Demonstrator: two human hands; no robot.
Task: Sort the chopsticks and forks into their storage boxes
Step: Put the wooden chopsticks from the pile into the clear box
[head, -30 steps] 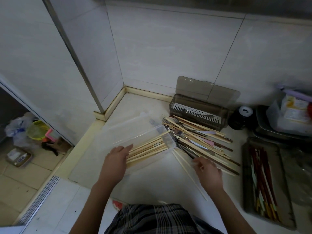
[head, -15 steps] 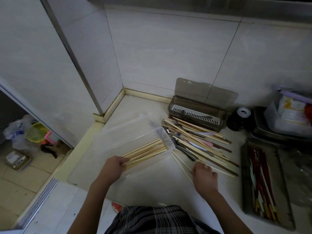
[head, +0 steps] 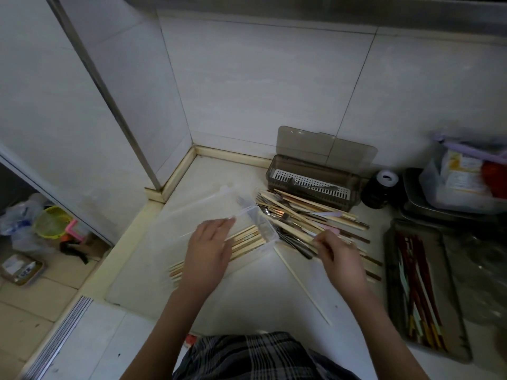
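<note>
Here, left hand (head: 208, 249) flat on clear plastic box (head: 255, 215), right hand (head: 338, 257) fingers pinching pale wooden chopsticks (head: 290, 229).

White tiled wall (head: 260, 86) behind, metal strip (head: 101, 89) running down left. Black jar (head: 380, 192), white lid, against wall at right. Beside it, metal trays (head: 411, 198) stacked under clear tub (head: 463, 185) of packets. Lower left on floor: yellow basket (head: 52, 222), plastic bag (head: 16, 223), floor drain (head: 59, 338). Plaid cloth (head: 255, 357) at bottom.
</note>
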